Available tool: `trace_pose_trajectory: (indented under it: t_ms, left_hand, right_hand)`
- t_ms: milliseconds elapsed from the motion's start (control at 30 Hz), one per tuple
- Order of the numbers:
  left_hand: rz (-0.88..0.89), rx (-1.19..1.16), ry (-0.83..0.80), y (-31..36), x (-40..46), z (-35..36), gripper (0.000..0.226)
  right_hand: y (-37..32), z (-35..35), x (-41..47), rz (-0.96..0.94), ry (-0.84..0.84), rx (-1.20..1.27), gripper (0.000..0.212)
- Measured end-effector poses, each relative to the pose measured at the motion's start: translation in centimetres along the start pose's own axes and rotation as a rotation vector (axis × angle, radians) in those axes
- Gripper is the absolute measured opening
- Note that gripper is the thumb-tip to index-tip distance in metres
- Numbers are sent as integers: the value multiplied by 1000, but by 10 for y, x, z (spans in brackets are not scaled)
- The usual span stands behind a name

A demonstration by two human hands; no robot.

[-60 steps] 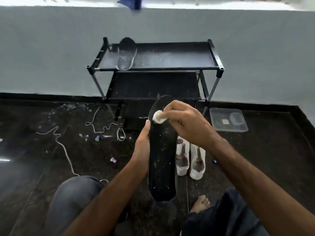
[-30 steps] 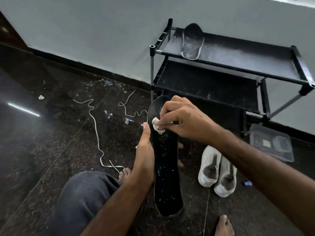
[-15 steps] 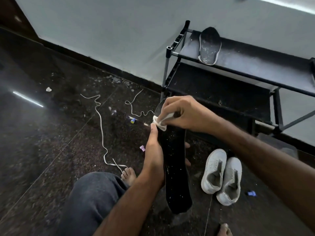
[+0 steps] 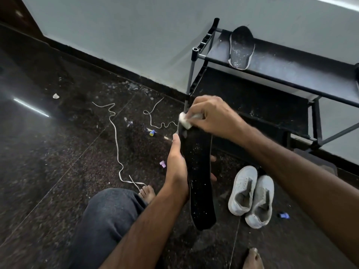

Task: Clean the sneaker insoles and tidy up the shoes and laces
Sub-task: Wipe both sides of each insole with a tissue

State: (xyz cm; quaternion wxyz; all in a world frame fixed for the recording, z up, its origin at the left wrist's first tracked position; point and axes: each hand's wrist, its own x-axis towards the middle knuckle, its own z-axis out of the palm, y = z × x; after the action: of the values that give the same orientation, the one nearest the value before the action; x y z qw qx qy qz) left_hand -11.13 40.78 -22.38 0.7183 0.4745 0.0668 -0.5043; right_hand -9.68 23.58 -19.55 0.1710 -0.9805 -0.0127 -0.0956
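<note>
Dark speckled stone floor [image 4: 58,152] ran to a pale wall, where a black metal shoe rack [image 4: 281,74] carried one black speckled insole [image 4: 241,48] on its top shelf. Over the floor the left hand [image 4: 177,169] was clamped around the edge of a long black white-flecked insole [image 4: 200,181] held upright, while the right hand [image 4: 211,117] pinched a small white cloth wad [image 4: 184,120] against its upper end. Two white sneakers [image 4: 251,195] lay touching side by side just right of it, and loose white laces [image 4: 116,140] trailed across the floor to the left.
</note>
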Motion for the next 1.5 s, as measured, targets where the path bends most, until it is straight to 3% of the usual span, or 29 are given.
trace_pose_trajectory:
  t_ms: [67, 200, 267, 333, 400, 467, 567, 667, 733, 800, 867, 933, 1000, 1067, 1133, 1233, 1300, 1433, 1500]
  left_hand:
    - [-17, 9, 3, -1, 1, -1, 90]
    - [-10, 28, -32, 0, 2, -6, 90]
    - [0, 34, -36, 0, 2, -6, 88]
    - [13, 15, -37, -1, 2, -3, 86]
    - [6, -17, -45, -2, 2, 0, 84]
    - [-17, -17, -47, -4, 3, 1, 85]
    - [-11, -8, -69, -8, 3, 0, 87]
    - [47, -5, -88, -6, 3, 0, 86]
    - [68, -7, -86, -5, 3, 0, 86]
    - [64, -6, -89, -6, 3, 2, 83]
    - [56, -8, -81, -8, 3, 3, 81]
    - [43, 2, -75, -9, 4, 1, 83]
    - [34, 22, -73, -10, 4, 0, 85]
    - [44, 26, -89, -10, 4, 1, 86]
    - [65, 25, -87, -9, 5, 1, 86]
    - [77, 30, -88, -9, 3, 4, 84]
    - [62, 15, -100, -10, 2, 6, 82]
    - [53, 16, -87, -12, 3, 5, 82]
    - [70, 23, -91, -12, 4, 5, 81]
  right_hand:
    - [16, 0, 4, 72, 154, -213, 9]
    - [14, -21, -2, 253, 402, 21, 9]
    - [-2, -24, -12, 195, 284, 129, 11]
    - [-15, -20, -25, 106, 62, 194, 10]
    - [-13, -12, -35, 54, -79, 168, 8]
    - [1, -7, -34, 55, -23, -14, 6]
    - [25, -19, -30, 200, 224, -316, 11]
    - [30, -37, -33, 317, 408, -127, 9]
    - [15, -36, -37, 238, 332, 53, 10]
    - [1, -27, -45, 110, 113, 147, 9]
    - [2, -15, -52, -17, -49, 64, 8]
    - [19, -12, -50, -17, 7, -164, 14]
    - [37, -21, -47, 132, 162, -334, 19]
    - [42, -33, -47, 288, 298, -286, 12]
    - [27, -35, -45, 279, 378, -149, 9]
    - [-5, -21, -47, 72, 187, -4, 8]
    - [-5, -11, -51, 9, 57, -75, 8]
    - [29, -18, -51, 214, 185, -378, 11]
    - [32, -30, -53, 326, 310, -306, 7]
